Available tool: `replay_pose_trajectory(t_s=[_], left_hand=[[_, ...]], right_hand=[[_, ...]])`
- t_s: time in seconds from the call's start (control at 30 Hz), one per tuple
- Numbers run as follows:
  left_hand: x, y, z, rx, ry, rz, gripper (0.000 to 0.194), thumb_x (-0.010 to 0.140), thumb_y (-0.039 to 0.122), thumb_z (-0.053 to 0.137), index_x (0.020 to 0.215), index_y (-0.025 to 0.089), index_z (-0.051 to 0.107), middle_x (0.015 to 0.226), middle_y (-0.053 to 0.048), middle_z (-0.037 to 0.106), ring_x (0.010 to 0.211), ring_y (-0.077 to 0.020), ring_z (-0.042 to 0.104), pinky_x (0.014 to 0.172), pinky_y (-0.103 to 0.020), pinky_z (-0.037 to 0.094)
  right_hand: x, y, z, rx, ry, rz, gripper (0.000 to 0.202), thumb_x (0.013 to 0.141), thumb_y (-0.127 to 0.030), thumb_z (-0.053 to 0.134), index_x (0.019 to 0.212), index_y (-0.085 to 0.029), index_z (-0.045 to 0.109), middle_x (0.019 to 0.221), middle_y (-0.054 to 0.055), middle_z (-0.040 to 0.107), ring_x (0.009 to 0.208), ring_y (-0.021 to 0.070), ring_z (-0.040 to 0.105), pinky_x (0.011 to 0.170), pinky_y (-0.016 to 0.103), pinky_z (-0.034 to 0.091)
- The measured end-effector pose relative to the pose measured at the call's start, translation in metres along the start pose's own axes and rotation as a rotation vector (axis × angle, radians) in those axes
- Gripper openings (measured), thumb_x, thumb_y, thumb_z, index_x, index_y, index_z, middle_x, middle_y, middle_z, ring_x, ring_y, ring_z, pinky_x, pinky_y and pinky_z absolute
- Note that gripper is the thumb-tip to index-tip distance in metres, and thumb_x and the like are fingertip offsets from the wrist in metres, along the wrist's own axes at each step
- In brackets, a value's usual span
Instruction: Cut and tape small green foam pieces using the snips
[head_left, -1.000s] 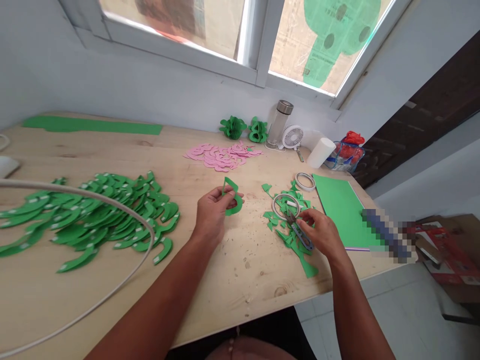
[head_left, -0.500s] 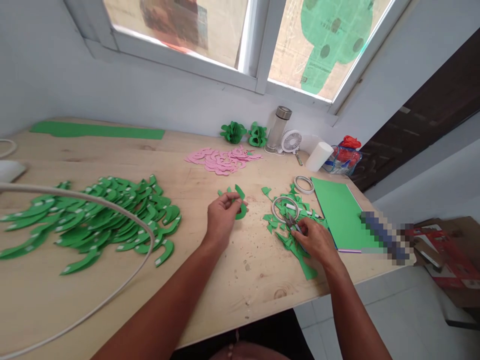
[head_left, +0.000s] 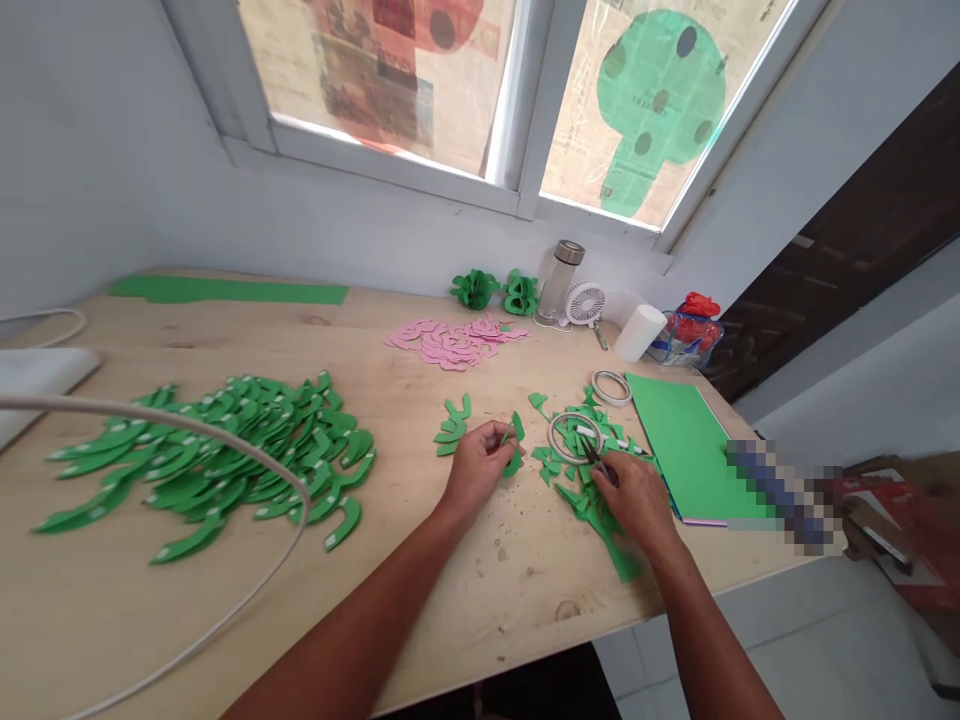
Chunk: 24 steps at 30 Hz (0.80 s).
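My left hand (head_left: 480, 460) pinches a curved green paper cutout (head_left: 514, 462) above the middle of the table. Just left of it lie several small green cut pieces (head_left: 453, 426). My right hand (head_left: 631, 497) is closed around small scissors (head_left: 595, 458), whose dark blades point up and left over the green paper scraps (head_left: 592, 490). The handles are mostly hidden by the fingers. By the blades, a roll of white tape (head_left: 553, 440) lies on the scraps, with a white pen (head_left: 611, 440) beside it.
A big heap of curved green cutouts (head_left: 247, 440) with white tabs lies at left, a white cable (head_left: 300, 500) arching before it. Pink cutouts (head_left: 450, 342), green paper flowers (head_left: 475, 289), a bottle (head_left: 561, 283) and a fan (head_left: 585, 303) stand behind. Green sheets (head_left: 694, 450) lie right.
My left hand has moved a little right with the green cutout, nearer the scissors, uncovering the small green pieces. The scissors stay in my right hand. The view has shifted slightly.
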<state>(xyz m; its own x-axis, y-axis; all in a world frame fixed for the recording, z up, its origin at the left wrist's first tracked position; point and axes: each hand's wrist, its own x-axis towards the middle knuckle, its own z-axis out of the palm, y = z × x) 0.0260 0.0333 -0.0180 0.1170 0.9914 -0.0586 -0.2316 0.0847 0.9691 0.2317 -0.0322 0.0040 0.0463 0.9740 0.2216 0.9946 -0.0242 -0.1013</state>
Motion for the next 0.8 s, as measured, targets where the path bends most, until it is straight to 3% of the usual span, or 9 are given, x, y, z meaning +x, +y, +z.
replay_pose_trajectory(t_s=[0.1,0.23,0.33,0.47,0.67,0.8], left_hand=[[0.0,0.001,0.0,-0.028,-0.008,-0.015,0.009,0.063,0.023,0.062,0.067,0.016,0.056,0.055,0.0,0.065,0.05,-0.0125,0.059,0.052,-0.022,0.042],[0.002,0.003,-0.003,-0.076,0.007,-0.044,0.017,0.062,0.028,0.065,0.068,0.016,0.055,0.056,-0.001,0.066,0.049,-0.0134,0.06,0.052,-0.024,0.043],[0.002,0.004,-0.004,-0.098,0.011,-0.059,0.02,0.061,0.031,0.066,0.069,0.016,0.055,0.056,-0.002,0.066,0.05,-0.0148,0.061,0.053,-0.025,0.044],[0.001,0.006,-0.004,-0.098,0.006,-0.083,0.021,0.061,0.031,0.067,0.07,0.016,0.055,0.057,-0.002,0.066,0.051,-0.0148,0.061,0.054,-0.025,0.044],[0.001,0.007,-0.004,-0.075,-0.002,-0.099,0.02,0.062,0.031,0.066,0.07,0.016,0.054,0.057,-0.002,0.066,0.051,-0.0142,0.06,0.054,-0.025,0.044],[0.002,0.007,-0.004,-0.024,-0.017,-0.087,0.017,0.064,0.03,0.064,0.068,0.016,0.055,0.057,-0.002,0.066,0.051,-0.0129,0.058,0.051,-0.023,0.042]], right_hand=[[0.006,0.003,-0.001,0.176,0.095,0.058,0.022,0.082,-0.033,0.048,0.066,-0.019,0.055,0.066,0.003,0.059,0.061,0.016,0.05,0.057,0.026,0.03],[0.019,-0.007,-0.005,0.632,0.226,0.171,0.026,0.08,-0.041,0.05,0.073,-0.017,0.057,0.068,0.002,0.059,0.062,0.0152,0.052,0.057,0.025,0.037],[0.035,-0.025,-0.01,1.062,0.225,0.21,0.027,0.08,-0.043,0.051,0.085,-0.016,0.056,0.071,0.002,0.063,0.065,0.0153,0.057,0.06,0.026,0.043],[0.057,-0.042,-0.02,1.329,0.241,0.279,0.027,0.077,-0.044,0.056,0.083,-0.018,0.052,0.062,-0.002,0.058,0.053,0.0121,0.055,0.053,0.024,0.044],[0.063,-0.023,-0.02,1.374,0.277,0.366,0.026,0.075,-0.044,0.056,0.081,-0.02,0.05,0.062,-0.005,0.055,0.043,0.0076,0.048,0.044,0.02,0.037],[0.06,0.001,-0.003,1.029,0.241,0.343,0.027,0.079,-0.045,0.05,0.073,-0.019,0.052,0.055,-0.005,0.05,0.043,0.0084,0.04,0.042,0.021,0.029]])
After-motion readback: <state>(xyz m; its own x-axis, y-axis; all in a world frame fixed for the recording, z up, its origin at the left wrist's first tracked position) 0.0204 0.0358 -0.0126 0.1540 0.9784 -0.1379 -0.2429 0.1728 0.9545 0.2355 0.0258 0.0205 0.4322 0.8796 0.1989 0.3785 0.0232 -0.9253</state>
